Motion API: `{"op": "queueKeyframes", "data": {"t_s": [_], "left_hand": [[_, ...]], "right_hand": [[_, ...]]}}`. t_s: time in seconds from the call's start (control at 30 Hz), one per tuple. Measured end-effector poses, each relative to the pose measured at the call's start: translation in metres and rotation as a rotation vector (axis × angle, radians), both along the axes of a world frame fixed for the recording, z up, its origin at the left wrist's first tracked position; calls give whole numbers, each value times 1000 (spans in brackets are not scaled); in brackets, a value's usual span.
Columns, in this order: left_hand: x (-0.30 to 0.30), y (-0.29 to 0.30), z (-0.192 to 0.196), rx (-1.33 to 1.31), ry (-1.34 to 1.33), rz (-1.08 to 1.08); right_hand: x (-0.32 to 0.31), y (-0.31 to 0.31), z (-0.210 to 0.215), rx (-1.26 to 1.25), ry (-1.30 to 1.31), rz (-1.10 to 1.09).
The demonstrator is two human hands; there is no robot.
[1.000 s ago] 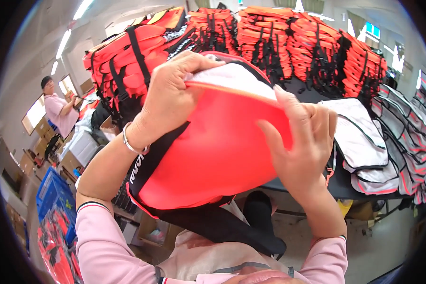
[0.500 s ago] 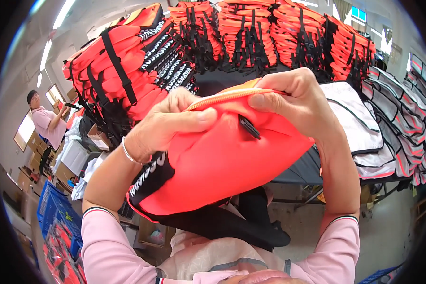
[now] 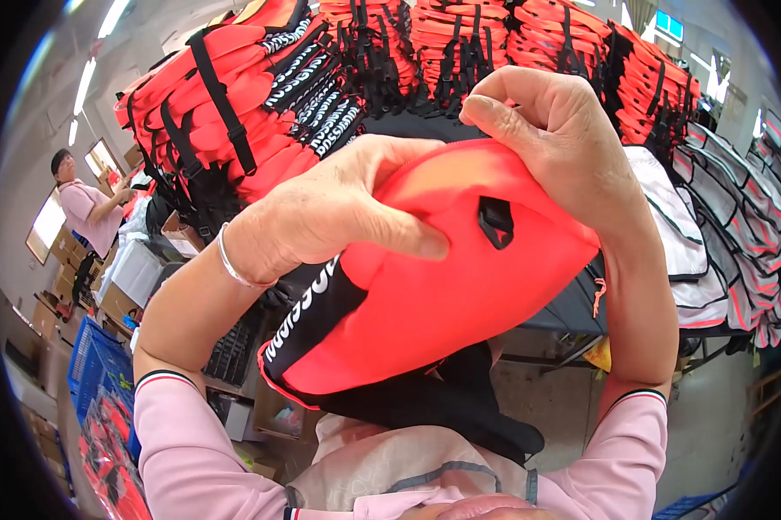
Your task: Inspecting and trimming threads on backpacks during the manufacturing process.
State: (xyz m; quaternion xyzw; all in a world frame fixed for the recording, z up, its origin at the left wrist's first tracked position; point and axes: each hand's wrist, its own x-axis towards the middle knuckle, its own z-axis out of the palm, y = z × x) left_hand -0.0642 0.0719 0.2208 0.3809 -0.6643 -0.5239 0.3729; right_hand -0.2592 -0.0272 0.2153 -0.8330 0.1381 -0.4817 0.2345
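Observation:
An orange-red padded bag (image 3: 442, 312) hangs in front of me, tilted, with a black lettered band (image 3: 317, 312) along its left side. A small black webbing tab (image 3: 496, 223) sticks out of its face. My left hand (image 3: 330, 204) grips its upper left part, thumb across the front and fingers behind. Above the bag's upper right edge is my right hand (image 3: 568, 139), its thumb and forefinger brought together in a pinch. Whatever those fingertips hold, if anything, is too small to make out. Black fabric (image 3: 442, 403) hangs below the bag.
Tall stacks of orange-red bags with black straps (image 3: 226, 113) line the table's back and left. White panels with black edging (image 3: 668, 217) are piled at right. A blue crate (image 3: 104, 364) stands at lower left. Another person (image 3: 87, 199) is at far left.
My right hand has risen off the zipped top edge. My left thumb has slid down onto the bag's front. The bag has turned and shifted slightly right, and its zip no longer faces me.

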Motion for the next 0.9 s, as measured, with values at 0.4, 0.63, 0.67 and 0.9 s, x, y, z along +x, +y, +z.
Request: {"op": "queueKeyframes", "data": {"t_s": [0.4, 0.63, 0.67, 0.9], "left_hand": [[-3, 27, -37, 206, 451, 100], [8, 26, -21, -44, 101, 1], [7, 27, -24, -79, 91, -6], [3, 23, -39, -205, -143, 70]], "right_hand": [[24, -10, -15, 122, 11, 130], [23, 8, 7, 4, 47, 146], [24, 9, 6, -8, 96, 142], [60, -16, -22, -37, 134, 220]]}}
